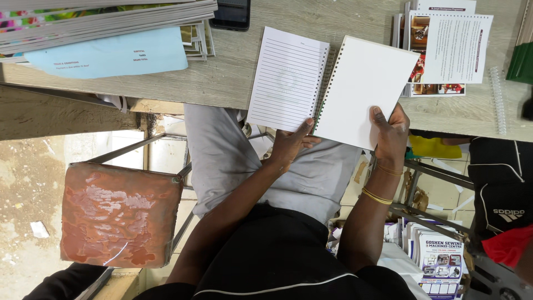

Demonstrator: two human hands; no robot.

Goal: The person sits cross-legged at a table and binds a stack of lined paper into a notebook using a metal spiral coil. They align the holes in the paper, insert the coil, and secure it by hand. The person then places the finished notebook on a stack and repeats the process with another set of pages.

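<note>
- The open spiral notebook [327,83] lies on the table [233,78], its near edge hanging over the table's front rim above the person's lap
- The left hand [291,144] sits under the notebook's near edge by the spine, thumb up on the lined page
- The right hand [391,133] holds the near corner of the blank page
- A stack of booklets [105,22] rests on the table far to the left, with a sheet of paper [111,55] lying before it
- A phone [230,14] lies between that stack and the notebook, at the far edge
- Printed leaflets [444,50] lie right of the notebook, a loose binding coil [498,100] further right
- A stool [119,214] stands on the floor, left of the person's knees
</note>
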